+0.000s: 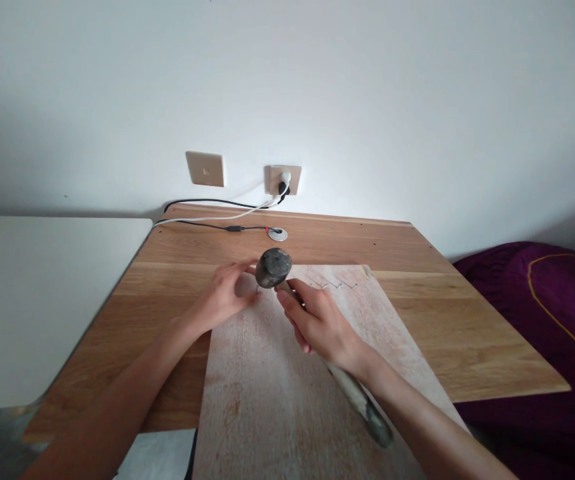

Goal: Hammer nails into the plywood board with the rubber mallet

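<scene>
My right hand (pixel 320 320) is wrapped around the upper handle of a hammer (pixel 273 268) with a rounded, dark, worn head. Its pale handle slants down toward me and ends in a dark grip. Just left of the hammer head, my left hand (pixel 230 290) pinches a thin nail (pixel 257 287) near the far edge of a whitish, scuffed wooden board (pixel 277 393). The head partly hides those fingertips. Several nails (pixel 338 286) stick out of the board in a row to the right, beyond my right hand.
Under the board is a brown wooden table (pixel 467 333). Cables (pixel 202 217) run along its back to a wall socket (pixel 292 179), near a round cable grommet (pixel 278 235). A white table (pixel 52 300) adjoins at left; purple fabric (pixel 497 293) lies at right. Something pale (pixel 157 457) shows at front left.
</scene>
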Demonstrator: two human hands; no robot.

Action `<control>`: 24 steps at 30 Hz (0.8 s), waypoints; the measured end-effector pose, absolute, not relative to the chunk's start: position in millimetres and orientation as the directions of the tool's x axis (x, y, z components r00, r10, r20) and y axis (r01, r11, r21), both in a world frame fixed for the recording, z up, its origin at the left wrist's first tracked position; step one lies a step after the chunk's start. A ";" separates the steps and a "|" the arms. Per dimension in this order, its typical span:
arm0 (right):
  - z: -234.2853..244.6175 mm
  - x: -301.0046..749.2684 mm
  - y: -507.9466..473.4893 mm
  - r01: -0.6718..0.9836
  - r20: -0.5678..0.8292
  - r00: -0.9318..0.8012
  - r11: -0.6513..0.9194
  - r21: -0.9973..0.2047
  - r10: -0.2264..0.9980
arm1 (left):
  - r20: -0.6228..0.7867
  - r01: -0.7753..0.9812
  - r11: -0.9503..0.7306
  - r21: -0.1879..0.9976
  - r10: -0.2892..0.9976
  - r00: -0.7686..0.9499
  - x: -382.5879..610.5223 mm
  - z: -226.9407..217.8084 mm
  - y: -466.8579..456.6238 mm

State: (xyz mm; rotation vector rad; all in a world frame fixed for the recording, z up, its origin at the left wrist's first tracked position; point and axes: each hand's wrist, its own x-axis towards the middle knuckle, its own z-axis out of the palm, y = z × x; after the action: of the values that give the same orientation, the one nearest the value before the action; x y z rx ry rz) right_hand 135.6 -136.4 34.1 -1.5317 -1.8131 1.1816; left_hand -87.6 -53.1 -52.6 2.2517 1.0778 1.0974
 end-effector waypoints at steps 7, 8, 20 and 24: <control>32.3 127.2 -133.0 0.599 -0.157 -0.276 0.042 -0.800 0.948 | 0.532 0.472 -0.656 0.589 0.754 0.385 -86.4 -59.4 -48.5; 32.5 127.1 -132.7 0.599 -0.159 -0.274 0.039 -0.800 0.949 | 0.527 0.477 -0.650 0.591 0.759 0.382 -86.3 -59.7 -48.5; 29.9 138.7 -132.9 0.549 -0.146 -0.204 -0.010 -0.835 0.968 | 0.452 0.500 -0.589 0.635 0.808 0.378 -85.7 -45.8 -55.1; 28.9 138.5 -135.0 0.550 -0.131 -0.221 0.012 -0.835 0.966 | 0.445 0.512 -0.596 0.618 0.803 0.397 -86.5 -46.2 -55.0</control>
State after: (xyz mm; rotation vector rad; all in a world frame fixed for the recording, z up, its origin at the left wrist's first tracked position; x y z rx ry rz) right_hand 138.5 -135.0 28.9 -1.5498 -1.8064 1.1157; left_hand -86.5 -55.0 -46.2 2.2769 1.1337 1.0397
